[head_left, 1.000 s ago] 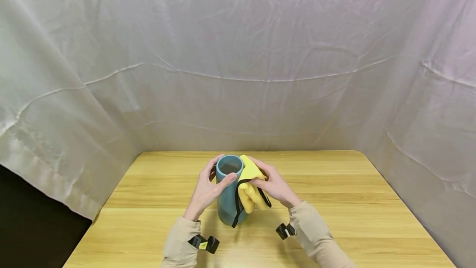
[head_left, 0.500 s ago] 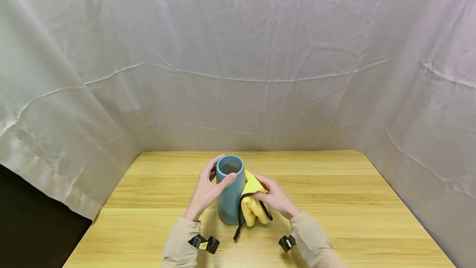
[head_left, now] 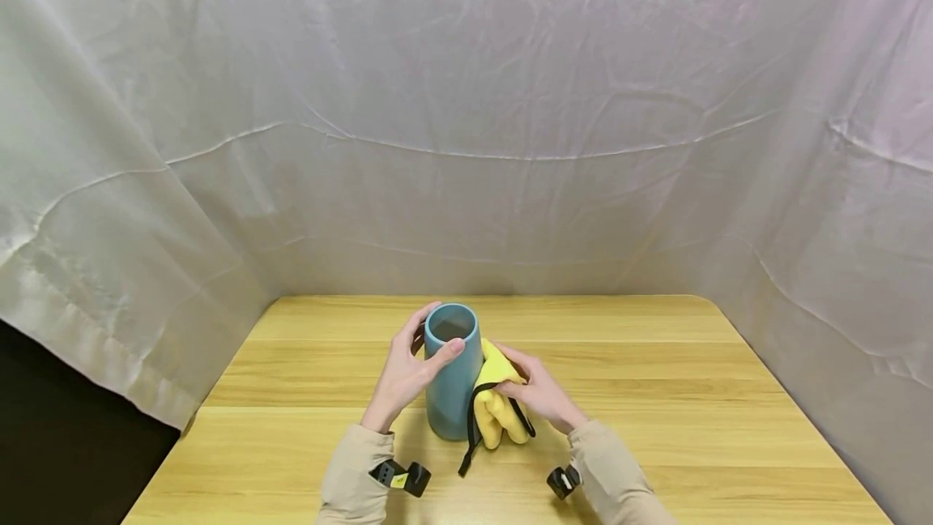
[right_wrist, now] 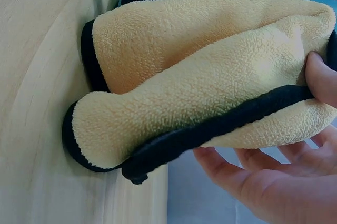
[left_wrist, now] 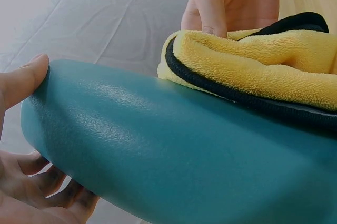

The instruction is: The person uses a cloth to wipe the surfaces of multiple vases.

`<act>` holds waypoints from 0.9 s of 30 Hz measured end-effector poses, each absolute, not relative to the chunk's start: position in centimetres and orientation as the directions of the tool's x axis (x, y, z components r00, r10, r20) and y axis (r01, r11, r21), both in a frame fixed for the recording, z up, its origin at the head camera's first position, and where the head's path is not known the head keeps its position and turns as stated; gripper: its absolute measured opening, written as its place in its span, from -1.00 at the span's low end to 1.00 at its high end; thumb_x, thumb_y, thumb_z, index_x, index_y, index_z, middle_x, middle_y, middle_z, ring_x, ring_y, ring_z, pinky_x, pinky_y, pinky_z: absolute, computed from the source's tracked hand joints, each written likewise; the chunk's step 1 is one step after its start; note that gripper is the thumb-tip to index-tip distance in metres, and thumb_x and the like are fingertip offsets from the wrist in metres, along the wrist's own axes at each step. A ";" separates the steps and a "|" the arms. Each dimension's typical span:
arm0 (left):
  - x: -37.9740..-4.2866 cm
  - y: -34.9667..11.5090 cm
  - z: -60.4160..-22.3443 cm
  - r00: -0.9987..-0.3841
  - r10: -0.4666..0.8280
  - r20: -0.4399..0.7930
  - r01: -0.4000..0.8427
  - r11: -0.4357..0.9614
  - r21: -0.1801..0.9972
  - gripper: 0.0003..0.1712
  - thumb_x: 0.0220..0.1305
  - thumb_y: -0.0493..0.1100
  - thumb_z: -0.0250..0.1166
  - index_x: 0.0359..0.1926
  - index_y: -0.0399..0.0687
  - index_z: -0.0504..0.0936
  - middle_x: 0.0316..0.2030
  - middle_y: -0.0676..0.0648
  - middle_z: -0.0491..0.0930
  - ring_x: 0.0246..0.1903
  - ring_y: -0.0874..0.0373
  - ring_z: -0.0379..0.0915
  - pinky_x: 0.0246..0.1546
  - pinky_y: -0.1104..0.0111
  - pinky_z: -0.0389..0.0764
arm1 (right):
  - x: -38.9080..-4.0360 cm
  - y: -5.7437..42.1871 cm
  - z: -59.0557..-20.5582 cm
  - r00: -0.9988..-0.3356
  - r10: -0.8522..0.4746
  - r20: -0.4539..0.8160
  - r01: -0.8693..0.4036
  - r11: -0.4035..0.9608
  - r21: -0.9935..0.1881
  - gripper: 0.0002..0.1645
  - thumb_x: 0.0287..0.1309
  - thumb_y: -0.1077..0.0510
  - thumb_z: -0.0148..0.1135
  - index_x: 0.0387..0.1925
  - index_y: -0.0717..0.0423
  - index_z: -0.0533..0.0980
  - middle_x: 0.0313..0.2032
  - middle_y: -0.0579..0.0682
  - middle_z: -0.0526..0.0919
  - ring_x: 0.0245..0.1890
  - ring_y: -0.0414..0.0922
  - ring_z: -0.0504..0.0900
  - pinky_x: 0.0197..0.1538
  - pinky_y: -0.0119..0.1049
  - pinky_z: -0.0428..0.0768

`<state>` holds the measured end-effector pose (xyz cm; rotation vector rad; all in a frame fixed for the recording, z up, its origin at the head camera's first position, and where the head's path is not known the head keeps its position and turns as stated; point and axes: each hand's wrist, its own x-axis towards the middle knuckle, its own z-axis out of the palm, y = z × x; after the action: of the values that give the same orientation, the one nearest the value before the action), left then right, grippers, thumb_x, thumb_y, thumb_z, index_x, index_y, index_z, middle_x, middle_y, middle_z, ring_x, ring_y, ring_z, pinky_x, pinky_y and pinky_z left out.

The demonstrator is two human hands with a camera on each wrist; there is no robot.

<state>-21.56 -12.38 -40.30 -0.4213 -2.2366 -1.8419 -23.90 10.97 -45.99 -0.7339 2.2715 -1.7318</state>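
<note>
A tall blue-teal vase [head_left: 450, 395] with an open round mouth stands upright on the wooden table. My left hand [head_left: 401, 375] grips it near the rim, thumb on the near side and fingers round the far left. A yellow plush cloth [right_wrist: 200, 71] with black edging is bunched against the vase's right side. My right hand [head_left: 539, 391] holds this cloth, thumb in front and fingers behind it. In the left wrist view the cloth [left_wrist: 253, 66] lies along the vase wall. Its lower folds touch the tabletop in the right wrist view.
The wooden table [head_left: 656, 428] spreads out on both sides of the vase. Grey-white curtains [head_left: 510, 209] hang behind it and at both sides. Small black cameras [head_left: 417, 479] are strapped to the wrists. A dark area [head_left: 66, 436] shows at the lower left.
My right hand has slid the cloth down the vase's right side, from rim height to the lower part, with little motion in the last half second. The left hand and vase stayed put.
</note>
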 end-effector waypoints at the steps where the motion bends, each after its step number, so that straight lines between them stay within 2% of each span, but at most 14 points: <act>1: -21.5 -12.4 -40.3 -0.937 0.083 0.339 0.348 0.177 0.921 -0.25 0.21 -0.14 0.46 0.40 -0.02 0.40 0.23 -0.16 0.55 0.20 -0.08 0.48 0.37 -0.03 0.38 | -23.9 11.0 -46.0 -0.858 -0.493 0.145 -0.270 0.193 -0.943 -0.22 0.29 0.32 0.22 0.50 0.25 0.20 0.39 0.35 0.36 0.26 0.11 0.47 0.13 -0.49 0.53; 8: -21.5 -12.4 -40.3 -0.935 0.088 0.344 0.354 0.174 0.919 -0.26 0.22 -0.14 0.45 0.39 0.00 0.41 0.22 -0.16 0.56 0.19 -0.07 0.49 0.37 -0.03 0.38 | -23.8 11.0 -45.7 -0.856 -0.493 0.156 -0.283 0.195 -0.939 -0.22 0.29 0.31 0.22 0.49 0.26 0.20 0.39 0.36 0.36 0.27 0.12 0.46 0.15 -0.42 0.54; 12: -21.6 -12.4 -40.3 -0.935 0.087 0.343 0.353 0.174 0.919 -0.26 0.22 -0.13 0.46 0.39 0.01 0.41 0.23 -0.15 0.55 0.20 -0.06 0.48 0.37 -0.03 0.37 | -23.8 10.9 -44.9 -0.854 -0.489 0.177 -0.308 0.200 -0.930 -0.24 0.30 0.31 0.21 0.49 0.25 0.22 0.37 0.36 0.40 0.23 0.04 0.49 0.16 -0.38 0.56; 16: -21.6 -12.4 -40.3 -0.934 0.086 0.346 0.356 0.179 0.917 -0.25 0.21 -0.13 0.46 0.40 -0.04 0.40 0.24 -0.15 0.55 0.20 -0.07 0.48 0.37 -0.04 0.37 | -23.9 10.6 -43.3 -0.851 -0.483 0.206 -0.331 0.189 -0.925 -0.23 0.29 0.32 0.21 0.49 0.22 0.22 0.35 0.35 0.42 0.19 0.00 0.51 0.14 -0.38 0.57; 21: -21.6 -12.4 -40.2 -0.931 0.091 0.354 0.365 0.181 0.913 -0.24 0.22 -0.13 0.45 0.41 -0.11 0.39 0.24 -0.15 0.54 0.18 -0.08 0.48 0.36 -0.04 0.37 | -24.0 10.2 -41.0 -0.839 -0.480 0.256 -0.375 0.169 -0.912 -0.22 0.29 0.32 0.23 0.50 0.21 0.22 0.39 0.30 0.40 0.24 0.05 0.48 0.15 -0.40 0.55; 27: -21.5 -12.4 -40.2 -0.929 0.093 0.358 0.369 0.179 0.912 -0.26 0.22 -0.15 0.45 0.40 -0.07 0.40 0.24 -0.15 0.54 0.16 -0.07 0.49 0.35 -0.04 0.39 | -24.0 10.0 -39.4 -0.828 -0.483 0.284 -0.409 0.176 -0.895 -0.22 0.30 0.30 0.25 0.50 0.15 0.23 0.41 0.24 0.40 0.27 0.03 0.46 0.19 -0.39 0.53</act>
<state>-21.53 -12.41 -40.23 -0.4464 -2.2318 -1.8279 -23.95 10.04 -39.44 -0.8964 2.3582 -1.7612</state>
